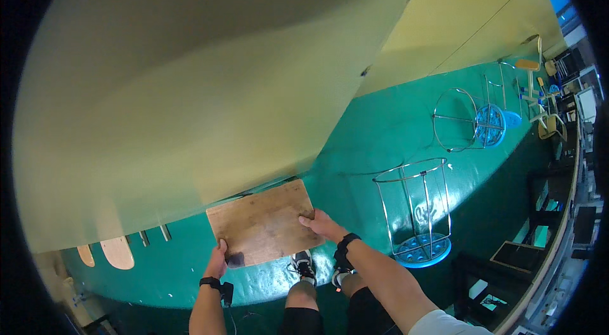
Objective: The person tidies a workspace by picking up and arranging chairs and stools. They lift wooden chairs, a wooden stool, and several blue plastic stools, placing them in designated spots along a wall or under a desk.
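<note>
A rectangular wooden board, brown with a darker worn patch at its near left corner, is held flat in front of me, above my shoes. My left hand is closed round its left edge, near that dark corner. At the right edge my right hand grips it, thumb on top and the other fingers hidden underneath. The board's far edge lies close to the foot of a yellowish wall panel; whether they touch, I cannot tell.
An upturned stool with a blue seat and metal legs stands on the green floor to my right. Another blue stool lies farther back. At left are wooden chair parts. A cluttered bench runs along the right.
</note>
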A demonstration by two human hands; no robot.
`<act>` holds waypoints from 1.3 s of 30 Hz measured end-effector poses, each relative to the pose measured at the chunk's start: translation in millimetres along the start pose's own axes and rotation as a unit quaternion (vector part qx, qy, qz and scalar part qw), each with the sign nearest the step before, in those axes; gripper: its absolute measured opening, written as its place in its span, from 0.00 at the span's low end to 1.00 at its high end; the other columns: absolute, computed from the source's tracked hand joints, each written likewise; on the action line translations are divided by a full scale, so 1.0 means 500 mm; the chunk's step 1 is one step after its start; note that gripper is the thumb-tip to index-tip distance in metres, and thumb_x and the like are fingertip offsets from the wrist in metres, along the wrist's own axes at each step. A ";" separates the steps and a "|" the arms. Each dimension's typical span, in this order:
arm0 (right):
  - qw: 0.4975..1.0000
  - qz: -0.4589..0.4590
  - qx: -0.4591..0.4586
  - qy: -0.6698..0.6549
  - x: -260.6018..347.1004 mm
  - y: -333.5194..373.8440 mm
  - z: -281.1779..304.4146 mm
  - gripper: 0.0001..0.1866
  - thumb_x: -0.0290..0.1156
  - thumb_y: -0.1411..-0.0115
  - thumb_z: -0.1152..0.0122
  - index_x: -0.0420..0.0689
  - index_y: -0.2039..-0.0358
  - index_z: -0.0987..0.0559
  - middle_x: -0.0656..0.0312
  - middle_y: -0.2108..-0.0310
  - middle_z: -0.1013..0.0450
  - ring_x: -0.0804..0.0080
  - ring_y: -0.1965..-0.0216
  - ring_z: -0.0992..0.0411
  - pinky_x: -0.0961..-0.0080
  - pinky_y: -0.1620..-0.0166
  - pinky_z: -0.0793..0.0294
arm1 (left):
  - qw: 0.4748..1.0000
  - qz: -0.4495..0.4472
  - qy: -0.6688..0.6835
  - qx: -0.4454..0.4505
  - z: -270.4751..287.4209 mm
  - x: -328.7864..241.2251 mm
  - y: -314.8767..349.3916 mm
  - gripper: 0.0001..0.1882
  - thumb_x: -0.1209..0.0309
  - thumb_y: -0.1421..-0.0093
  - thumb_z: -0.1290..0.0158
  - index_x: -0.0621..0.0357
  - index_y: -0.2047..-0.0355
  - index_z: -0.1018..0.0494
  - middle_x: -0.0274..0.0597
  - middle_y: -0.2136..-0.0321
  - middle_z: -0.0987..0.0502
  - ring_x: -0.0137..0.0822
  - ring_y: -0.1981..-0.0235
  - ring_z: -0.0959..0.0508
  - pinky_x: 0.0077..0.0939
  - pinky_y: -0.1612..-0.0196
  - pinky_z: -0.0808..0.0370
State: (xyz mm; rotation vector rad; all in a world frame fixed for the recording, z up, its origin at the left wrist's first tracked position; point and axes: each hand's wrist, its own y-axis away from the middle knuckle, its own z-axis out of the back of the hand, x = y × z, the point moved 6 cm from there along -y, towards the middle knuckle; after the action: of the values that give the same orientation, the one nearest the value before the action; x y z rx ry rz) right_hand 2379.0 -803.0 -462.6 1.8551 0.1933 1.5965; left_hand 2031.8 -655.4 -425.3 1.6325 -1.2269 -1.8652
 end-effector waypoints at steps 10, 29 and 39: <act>0.989 -0.015 0.108 -0.104 0.041 -0.037 -0.086 0.35 0.42 0.46 0.31 0.37 0.44 0.32 0.52 0.52 0.26 0.59 0.56 0.26 0.64 0.52 0.28 | 0.999 0.044 0.019 0.027 0.114 0.057 -0.027 0.30 0.51 0.32 0.57 0.63 0.40 0.40 0.44 0.45 0.30 0.41 0.46 0.28 0.40 0.44 0.30; 0.958 -0.122 -0.204 0.159 -0.220 0.536 0.347 0.22 0.44 0.41 0.46 0.39 0.55 0.24 0.44 0.56 0.26 0.45 0.54 0.28 0.57 0.52 0.28 | 0.945 -0.042 -0.304 -0.113 -0.269 -0.049 0.070 0.18 0.66 0.35 0.54 0.59 0.47 0.38 0.46 0.65 0.27 0.38 0.70 0.25 0.30 0.67 0.27; 0.844 -0.328 -0.420 -0.050 -0.376 1.075 0.591 0.20 0.40 0.42 0.48 0.38 0.56 0.24 0.44 0.55 0.25 0.46 0.51 0.28 0.60 0.49 0.29 | 0.909 0.001 -0.366 0.199 -0.958 0.028 0.308 0.18 0.64 0.34 0.50 0.62 0.50 0.33 0.50 0.59 0.23 0.36 0.63 0.20 0.25 0.64 0.25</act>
State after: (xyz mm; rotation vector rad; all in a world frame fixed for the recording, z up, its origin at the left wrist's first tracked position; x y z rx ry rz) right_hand 2441.5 -1424.7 -317.7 1.0034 0.0471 0.8656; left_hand 2434.6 -923.2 -286.5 1.0823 -2.0116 -2.4514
